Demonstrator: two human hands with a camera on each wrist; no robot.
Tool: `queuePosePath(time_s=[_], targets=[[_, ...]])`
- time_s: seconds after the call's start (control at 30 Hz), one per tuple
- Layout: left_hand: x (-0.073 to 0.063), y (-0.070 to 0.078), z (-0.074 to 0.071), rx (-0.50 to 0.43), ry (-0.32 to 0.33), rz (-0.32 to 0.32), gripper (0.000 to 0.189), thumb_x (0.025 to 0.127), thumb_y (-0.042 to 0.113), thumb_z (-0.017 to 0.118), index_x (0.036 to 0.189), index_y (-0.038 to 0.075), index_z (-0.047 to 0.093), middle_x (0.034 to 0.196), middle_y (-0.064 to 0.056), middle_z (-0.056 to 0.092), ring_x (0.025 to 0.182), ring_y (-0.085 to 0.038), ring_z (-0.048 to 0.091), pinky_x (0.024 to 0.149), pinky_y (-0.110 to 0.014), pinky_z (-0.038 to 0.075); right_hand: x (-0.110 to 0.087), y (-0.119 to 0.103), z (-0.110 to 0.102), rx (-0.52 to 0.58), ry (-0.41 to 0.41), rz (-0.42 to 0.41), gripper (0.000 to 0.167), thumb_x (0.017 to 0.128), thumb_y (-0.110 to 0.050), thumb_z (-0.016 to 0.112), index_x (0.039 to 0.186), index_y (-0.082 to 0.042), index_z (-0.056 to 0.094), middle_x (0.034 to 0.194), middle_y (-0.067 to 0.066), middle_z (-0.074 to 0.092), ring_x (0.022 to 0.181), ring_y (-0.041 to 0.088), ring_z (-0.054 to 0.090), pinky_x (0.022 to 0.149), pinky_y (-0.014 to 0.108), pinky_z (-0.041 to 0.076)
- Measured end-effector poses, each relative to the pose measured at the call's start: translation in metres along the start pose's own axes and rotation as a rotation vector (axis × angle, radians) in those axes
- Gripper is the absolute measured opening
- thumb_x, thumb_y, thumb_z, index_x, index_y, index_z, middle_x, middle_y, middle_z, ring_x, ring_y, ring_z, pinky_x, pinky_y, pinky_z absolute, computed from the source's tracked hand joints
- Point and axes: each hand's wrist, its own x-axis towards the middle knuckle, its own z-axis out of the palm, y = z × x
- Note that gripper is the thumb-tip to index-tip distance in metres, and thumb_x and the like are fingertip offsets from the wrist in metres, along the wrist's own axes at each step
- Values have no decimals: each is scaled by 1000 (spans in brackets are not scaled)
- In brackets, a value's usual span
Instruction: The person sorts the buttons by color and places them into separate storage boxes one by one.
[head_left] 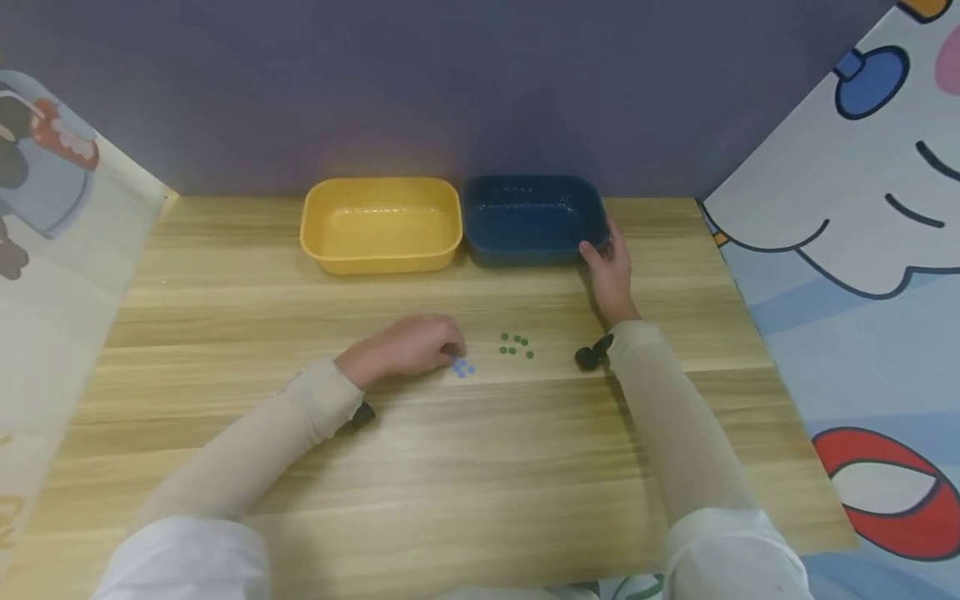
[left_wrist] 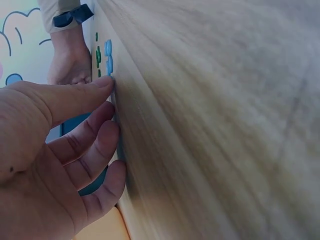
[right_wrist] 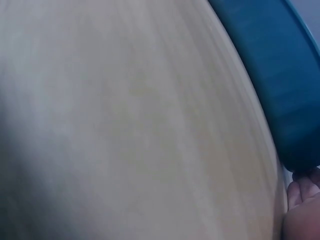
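Over the table's middle, my left hand (head_left: 408, 343) reaches down beside a small cluster of light-blue round pieces (head_left: 462, 367). In the left wrist view its fingertips (left_wrist: 107, 135) touch or nearly touch the wood, the thumb stands apart from them, and no piece shows between; the blue pieces (left_wrist: 109, 57) lie just past the thumb. My right hand (head_left: 613, 279) grips the right front corner of a dark blue bin (head_left: 536, 254), thumb at the front rim and fingers round the side. Only that hand's edge (right_wrist: 305, 215) appears in the right wrist view, against the bin's end.
A yellow bin (head_left: 382, 265) stands left of the blue one, both at the back against a grey partition (head_left: 450, 92). Several small green round pieces (head_left: 513, 351) lie right of the blue pieces. Cartoon-printed panels (head_left: 840, 350) flank the wooden table (head_left: 480, 483).
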Motion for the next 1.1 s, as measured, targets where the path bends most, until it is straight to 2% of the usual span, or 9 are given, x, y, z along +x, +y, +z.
queuePosePath(time_s=[0.17, 0.3, 0.4, 0.5, 0.63, 0.8, 0.97, 1.1], targets=[[-4, 1, 1, -9, 9, -3, 10, 91, 11, 73, 100, 12, 77, 99, 0, 68, 96, -18, 64, 89, -37, 54, -3, -1, 3, 9, -9, 13, 72, 101, -20, 62, 161, -13, 22, 168, 4, 15, 153, 25, 14, 123, 30, 16], [-6, 1, 3, -5, 9, -13, 8, 91, 10, 73, 98, 14, 76, 99, 1, 68, 96, -16, 63, 89, -35, 54, -5, 2, 5, 27, -5, 1, 73, 100, -15, 64, 160, -10, 23, 167, 6, 18, 152, 25, 18, 122, 30, 18], [-6, 1, 5, -16, 12, -10, 6, 91, 9, 73, 90, 15, 72, 92, 4, 65, 90, -14, 60, 83, -33, 53, 0, 14, 6, 85, 13, -16, 74, 97, -9, 66, 159, -9, 26, 165, 9, 23, 151, 27, 24, 121, 30, 24], [-5, 0, 6, -38, 16, -10, 14, 91, 9, 72, 82, 18, 66, 84, 7, 60, 82, -12, 56, 76, -30, 51, 5, 28, 7, 128, 31, -22, 74, 96, -7, 68, 159, -12, 29, 163, 10, 28, 148, 27, 31, 118, 30, 30], [-4, -2, 5, -74, 25, -32, 22, 95, 11, 67, 76, 19, 61, 76, 8, 56, 74, -10, 54, 69, -28, 49, 8, 36, 7, 105, 47, -23, 72, 97, -9, 68, 158, -17, 31, 162, 9, 31, 146, 26, 34, 117, 30, 32], [0, -5, -1, -123, 66, -63, 19, 99, 12, 62, 80, 16, 64, 77, 7, 60, 75, -12, 56, 72, -30, 50, 3, 27, 8, 82, 36, -15, 73, 97, -12, 68, 159, -14, 30, 164, 9, 27, 149, 27, 28, 120, 31, 27], [6, -6, -11, -149, 130, -85, 7, 97, 13, 66, 91, 14, 71, 88, 6, 66, 86, -13, 61, 82, -33, 53, -7, 9, 10, 89, 19, -34, 72, 97, -11, 67, 158, -6, 28, 164, 14, 23, 150, 30, 25, 121, 33, 25], [12, -8, -18, -180, 177, -108, 4, 96, 14, 70, 96, 12, 73, 92, 6, 69, 90, -14, 63, 85, -33, 54, -8, 7, 12, 76, 12, -55, 73, 97, -9, 67, 157, -3, 27, 164, 15, 23, 150, 30, 25, 120, 31, 26]])
